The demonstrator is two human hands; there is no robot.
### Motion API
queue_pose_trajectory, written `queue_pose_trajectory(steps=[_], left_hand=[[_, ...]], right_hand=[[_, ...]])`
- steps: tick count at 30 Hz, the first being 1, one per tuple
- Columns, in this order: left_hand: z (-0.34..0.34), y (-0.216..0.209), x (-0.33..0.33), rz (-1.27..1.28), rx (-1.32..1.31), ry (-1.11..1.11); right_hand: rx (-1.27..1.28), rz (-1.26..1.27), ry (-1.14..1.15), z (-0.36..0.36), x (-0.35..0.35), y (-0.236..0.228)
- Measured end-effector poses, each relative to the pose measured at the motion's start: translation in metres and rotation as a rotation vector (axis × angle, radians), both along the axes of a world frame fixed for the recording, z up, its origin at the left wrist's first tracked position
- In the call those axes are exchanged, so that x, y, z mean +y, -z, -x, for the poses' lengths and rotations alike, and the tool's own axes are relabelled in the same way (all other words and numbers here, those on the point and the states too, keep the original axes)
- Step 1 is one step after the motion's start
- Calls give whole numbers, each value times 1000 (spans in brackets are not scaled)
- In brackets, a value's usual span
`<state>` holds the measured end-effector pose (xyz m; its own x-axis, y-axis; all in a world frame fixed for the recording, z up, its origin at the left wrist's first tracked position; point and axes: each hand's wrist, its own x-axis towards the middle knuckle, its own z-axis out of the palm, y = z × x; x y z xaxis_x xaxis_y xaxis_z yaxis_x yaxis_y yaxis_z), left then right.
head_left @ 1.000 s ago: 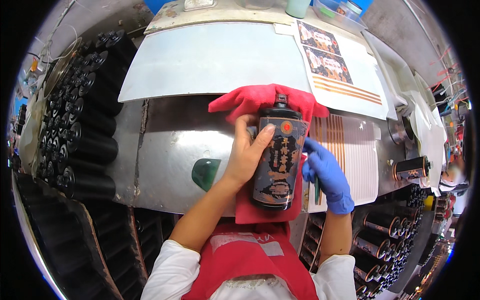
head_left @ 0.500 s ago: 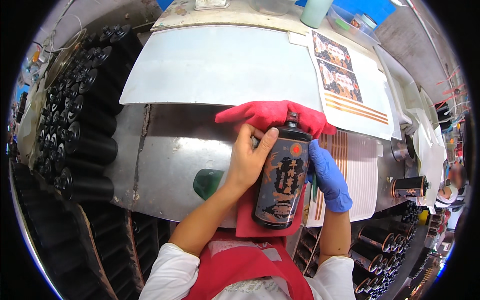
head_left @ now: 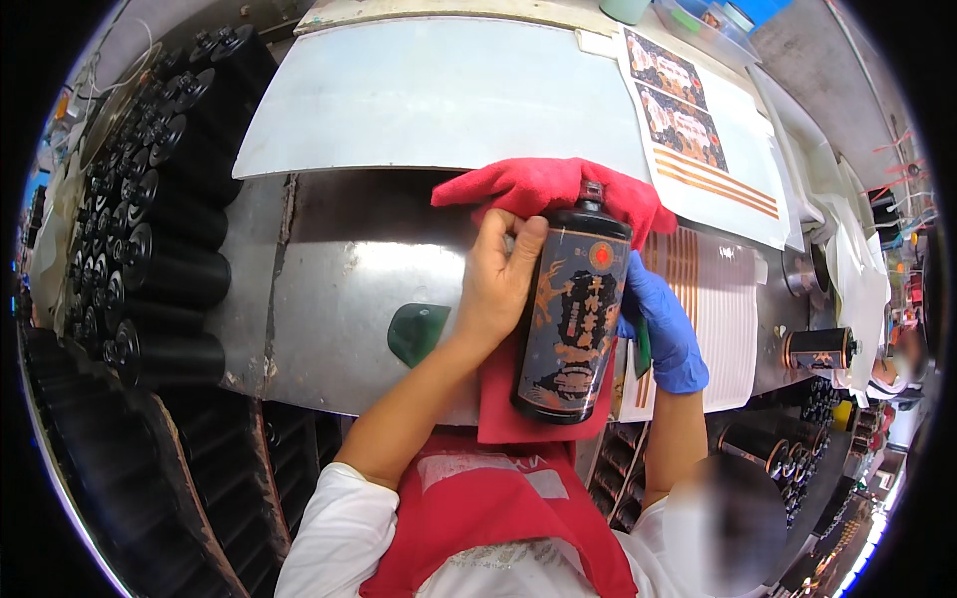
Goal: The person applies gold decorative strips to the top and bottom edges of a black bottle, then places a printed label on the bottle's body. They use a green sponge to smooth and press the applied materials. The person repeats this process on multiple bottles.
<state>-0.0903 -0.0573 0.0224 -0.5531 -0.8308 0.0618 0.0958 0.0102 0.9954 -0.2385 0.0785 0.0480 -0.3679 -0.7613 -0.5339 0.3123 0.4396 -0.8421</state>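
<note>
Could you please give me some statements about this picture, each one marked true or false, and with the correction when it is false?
1. The left hand holds the bottle. True.
2. The right hand wears a blue glove. True.
3. The left hand is gloved too. False: it is bare.
4. A green piece lies on the table. True.
5. The green piece lies to the right of the bottle. False: it lies to the left.
6. The bottle is white. False: it is mostly dark.

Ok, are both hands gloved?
No, the left hand is bare; the blue glove is on the right hand.
</note>
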Motion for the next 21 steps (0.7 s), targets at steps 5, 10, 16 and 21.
queue_pose_trajectory(steps=[5,10,16,21], left_hand=[[-40,-3,16,401,24,90],[-57,-3,32,408,-114,449],[-59,-15,18,452,-86,376],[0,-30,30,422,-20,508]], right_hand=[[470,70,262,-29,32,-30],[727,183,-92,-55,45,-6],[617,0,47,-64,28,-39],[454,150,7,-40,29,-45]])
